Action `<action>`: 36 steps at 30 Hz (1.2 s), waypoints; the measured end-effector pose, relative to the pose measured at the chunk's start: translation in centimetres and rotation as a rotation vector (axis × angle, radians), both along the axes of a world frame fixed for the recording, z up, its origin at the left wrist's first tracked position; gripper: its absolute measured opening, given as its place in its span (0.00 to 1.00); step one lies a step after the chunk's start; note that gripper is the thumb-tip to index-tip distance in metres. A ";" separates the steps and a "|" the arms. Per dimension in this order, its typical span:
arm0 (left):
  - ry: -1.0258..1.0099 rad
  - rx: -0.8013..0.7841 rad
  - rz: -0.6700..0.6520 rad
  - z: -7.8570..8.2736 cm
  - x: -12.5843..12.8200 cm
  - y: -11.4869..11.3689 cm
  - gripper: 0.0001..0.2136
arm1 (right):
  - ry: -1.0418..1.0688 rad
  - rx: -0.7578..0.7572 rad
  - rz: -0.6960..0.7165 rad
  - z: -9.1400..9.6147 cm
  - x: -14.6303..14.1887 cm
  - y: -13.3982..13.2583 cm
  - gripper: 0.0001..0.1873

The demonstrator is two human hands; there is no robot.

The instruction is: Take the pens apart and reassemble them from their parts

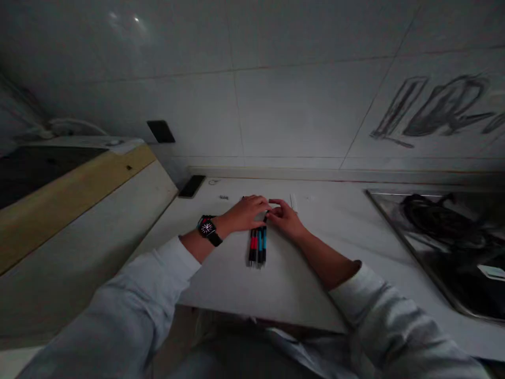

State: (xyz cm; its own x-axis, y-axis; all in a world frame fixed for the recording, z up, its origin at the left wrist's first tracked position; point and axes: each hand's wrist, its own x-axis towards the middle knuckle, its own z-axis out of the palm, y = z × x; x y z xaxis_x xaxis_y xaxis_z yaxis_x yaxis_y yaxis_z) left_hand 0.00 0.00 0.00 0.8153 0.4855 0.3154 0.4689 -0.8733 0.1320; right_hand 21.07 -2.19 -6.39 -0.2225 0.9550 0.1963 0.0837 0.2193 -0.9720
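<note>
Several slim pens with black ends lie side by side on the white counter, among them a red pen and a blue pen. My left hand arches over their far ends, its thumb apart from its fingers and close to the barrels. At the top of the rightmost blue pen, my right hand has its thumb and fingertips pinched together. The hands partly hide the far ends of the pens. Some dark and red pieces show behind my left wrist, mostly covered by it.
A black phone lies at the back left, beside a large white box-shaped unit. Small dark bits and thin white sticks lie near the wall. A metal-rimmed cooktop borders the counter on the right.
</note>
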 end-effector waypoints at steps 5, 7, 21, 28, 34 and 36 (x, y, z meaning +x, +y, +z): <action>-0.090 0.013 0.149 0.3 -1.6 2.9 0.21 | -0.056 0.047 -0.078 0.0 -0.1 0.3 0.25; -0.091 0.017 0.226 -0.2 -2.2 4.3 0.21 | -0.049 0.042 -0.091 -0.2 -0.2 0.5 0.24; 0.068 -0.051 0.356 -4.3 -3.0 7.9 0.20 | -0.099 0.035 -0.069 -0.5 0.2 0.7 0.23; 0.094 -0.046 0.348 -3.5 -3.0 7.5 0.22 | -0.085 0.038 -0.067 -1.0 0.2 0.9 0.23; 0.037 -0.033 0.353 -1.8 -3.3 6.1 0.22 | -0.125 0.059 -0.080 -1.4 0.4 1.0 0.21; -0.006 -0.022 0.349 -1.3 -3.4 5.4 0.21 | -0.197 0.098 -0.090 -0.9 0.6 0.6 0.19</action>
State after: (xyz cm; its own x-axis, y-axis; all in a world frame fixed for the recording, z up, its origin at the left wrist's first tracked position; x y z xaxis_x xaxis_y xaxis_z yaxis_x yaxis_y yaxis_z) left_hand -3.42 5.40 -1.27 0.5970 0.7417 0.3057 0.7382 -0.6571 0.1527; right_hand 21.63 -1.59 -7.32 -0.1802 0.9512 0.2506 0.2934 0.2952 -0.9093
